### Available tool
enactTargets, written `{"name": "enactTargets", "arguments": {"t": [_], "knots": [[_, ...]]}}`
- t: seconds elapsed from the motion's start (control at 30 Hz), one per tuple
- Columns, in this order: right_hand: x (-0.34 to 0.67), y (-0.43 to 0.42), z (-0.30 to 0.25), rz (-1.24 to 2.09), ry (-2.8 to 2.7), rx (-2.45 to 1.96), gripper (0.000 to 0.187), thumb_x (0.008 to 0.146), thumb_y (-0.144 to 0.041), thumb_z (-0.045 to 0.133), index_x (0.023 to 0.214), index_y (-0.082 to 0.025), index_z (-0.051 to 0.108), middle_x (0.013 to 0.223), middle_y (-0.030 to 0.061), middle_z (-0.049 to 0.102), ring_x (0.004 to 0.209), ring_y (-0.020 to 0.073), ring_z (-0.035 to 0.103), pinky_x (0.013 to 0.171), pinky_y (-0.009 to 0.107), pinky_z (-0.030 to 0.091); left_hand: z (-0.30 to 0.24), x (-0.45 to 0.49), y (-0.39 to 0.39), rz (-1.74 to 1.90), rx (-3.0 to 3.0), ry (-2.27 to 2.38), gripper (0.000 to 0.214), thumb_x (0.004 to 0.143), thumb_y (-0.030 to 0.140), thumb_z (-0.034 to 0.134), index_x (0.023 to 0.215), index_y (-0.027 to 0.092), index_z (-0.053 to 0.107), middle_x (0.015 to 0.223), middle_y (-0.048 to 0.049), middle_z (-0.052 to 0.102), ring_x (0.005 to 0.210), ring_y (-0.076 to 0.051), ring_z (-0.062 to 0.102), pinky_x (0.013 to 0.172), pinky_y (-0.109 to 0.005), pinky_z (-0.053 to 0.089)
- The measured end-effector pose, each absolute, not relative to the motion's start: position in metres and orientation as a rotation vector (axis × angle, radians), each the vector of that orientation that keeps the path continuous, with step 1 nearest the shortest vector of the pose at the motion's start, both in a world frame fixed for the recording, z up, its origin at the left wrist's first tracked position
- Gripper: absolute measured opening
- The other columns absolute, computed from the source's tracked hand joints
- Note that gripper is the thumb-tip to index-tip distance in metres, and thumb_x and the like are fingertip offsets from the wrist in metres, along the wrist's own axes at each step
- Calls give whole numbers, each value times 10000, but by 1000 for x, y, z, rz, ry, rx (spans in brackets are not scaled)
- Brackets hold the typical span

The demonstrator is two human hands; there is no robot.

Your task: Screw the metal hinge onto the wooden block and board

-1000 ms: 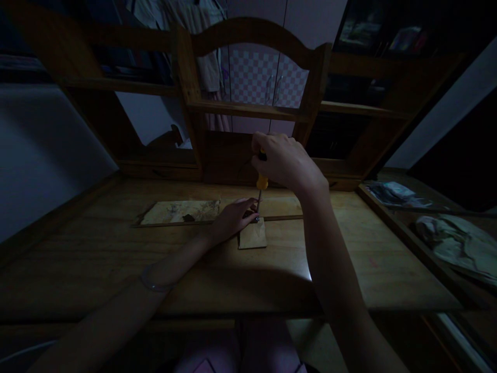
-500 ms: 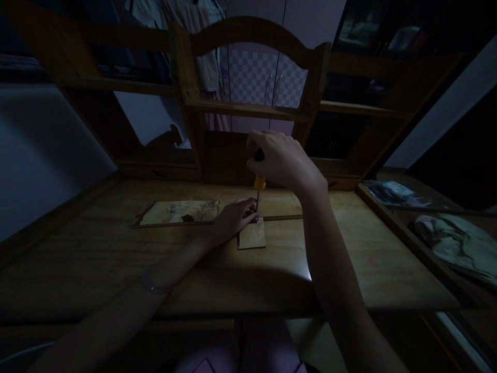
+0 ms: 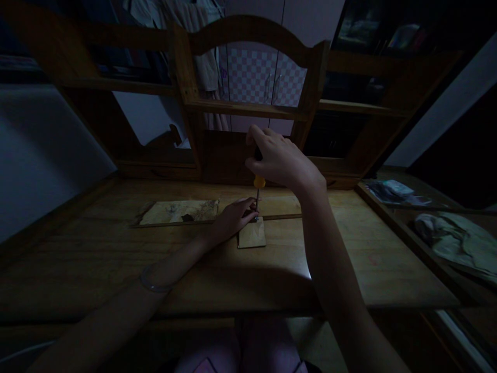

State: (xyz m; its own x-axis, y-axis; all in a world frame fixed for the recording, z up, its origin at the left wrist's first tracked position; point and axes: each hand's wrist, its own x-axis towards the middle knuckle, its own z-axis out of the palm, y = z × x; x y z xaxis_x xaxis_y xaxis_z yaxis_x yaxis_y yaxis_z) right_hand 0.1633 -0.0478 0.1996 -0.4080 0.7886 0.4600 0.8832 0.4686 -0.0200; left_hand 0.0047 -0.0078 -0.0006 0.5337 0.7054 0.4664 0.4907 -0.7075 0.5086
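My right hand [image 3: 277,155] is closed around the handle of a screwdriver [image 3: 259,181], black on top with a yellow collar. Its metal shaft points down at a small dark metal piece [image 3: 256,219], perhaps a hinge or bracket, at the upper edge of a small square wooden piece [image 3: 251,234]. Low beside the shaft, my left hand [image 3: 235,215] has its fingertips closed around the tip area; what they pinch is partly hidden. Behind the square piece runs a long thin board [image 3: 178,212], its left part stained and rough.
Everything lies on a wooden desk [image 3: 155,259] with a shelf frame [image 3: 248,110] rising at its back. To the right, a lower shelf holds a crumpled cloth [image 3: 458,243] and a plastic packet [image 3: 398,187]. The room is dim.
My right hand has shifted very slightly up and left, still gripping the screwdriver. The left hand and the wooden pieces look almost the same.
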Motion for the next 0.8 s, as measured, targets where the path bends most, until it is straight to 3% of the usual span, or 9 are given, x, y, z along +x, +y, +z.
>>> {"name": "enactTargets", "arguments": {"t": [0.23, 0.5, 0.8], "knots": [[163, -46, 197, -326, -2291, -1422, 383, 937, -286, 479, 1291, -165, 558, 1207, 164, 677, 1048, 302, 618, 861, 404, 444, 3, 6, -10, 944, 2443, 1015, 181, 960, 252, 672, 1130, 236, 613, 1051, -35, 738, 959, -209, 728, 869, -326, 557], [164, -51, 201, -310, -2313, -1413, 375, 897, -315, 514, 1241, -179, 574, 1235, 158, 658, 1020, 309, 619, 855, 415, 443, 3, 5, -9, 939, 2463, 1023, 197, 961, 263, 669, 1146, 245, 604, 1031, -29, 733, 956, -211, 723, 860, -326, 554], [165, -45, 197, -369, -2264, -1431, 347, 986, -323, 484, 1290, -170, 550, 1143, 148, 698, 1033, 303, 628, 869, 417, 460, 1, 5, -9, 924, 2453, 1011, 223, 967, 253, 669, 1178, 227, 602, 1049, -36, 731, 955, -201, 715, 857, -310, 542]]}}
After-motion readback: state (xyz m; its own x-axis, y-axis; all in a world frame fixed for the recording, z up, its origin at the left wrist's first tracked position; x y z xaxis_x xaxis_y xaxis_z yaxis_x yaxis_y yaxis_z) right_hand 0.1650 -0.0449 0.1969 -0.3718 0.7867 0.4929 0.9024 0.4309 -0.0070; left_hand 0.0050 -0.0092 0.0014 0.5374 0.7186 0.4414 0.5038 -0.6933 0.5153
